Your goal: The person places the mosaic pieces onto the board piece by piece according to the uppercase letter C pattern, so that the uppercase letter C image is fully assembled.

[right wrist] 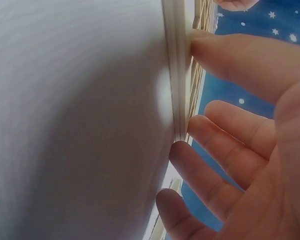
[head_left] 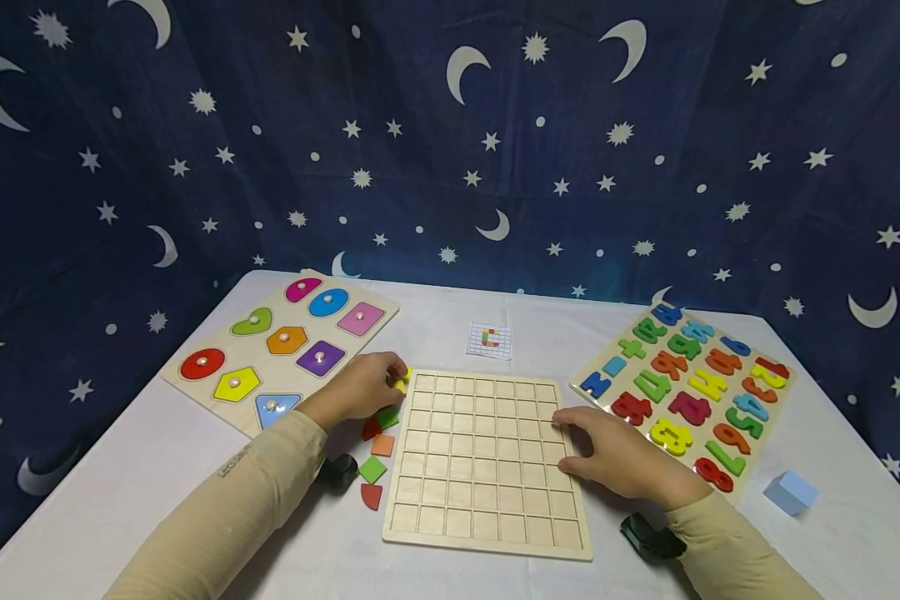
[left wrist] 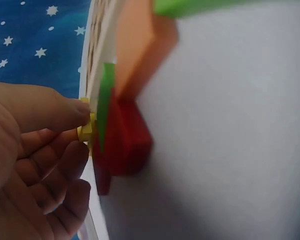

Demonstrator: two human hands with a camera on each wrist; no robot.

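My left hand pinches a small yellow piece between thumb and fingers, by the upper left corner of a wooden grid board. The yellow piece is mostly hidden behind the fingers in the head view. Below that hand lie a green piece, a red piece, an orange square, a green square and a red quarter circle. On the board's right edge rests my right hand, its thumb and fingertips touching the rim, fingers loosely bent.
A card with a coloured pattern on a grid lies behind the board. At the left is a knobbed shape puzzle; at the right, a number and symbol puzzle. A light blue block sits near the right table edge.
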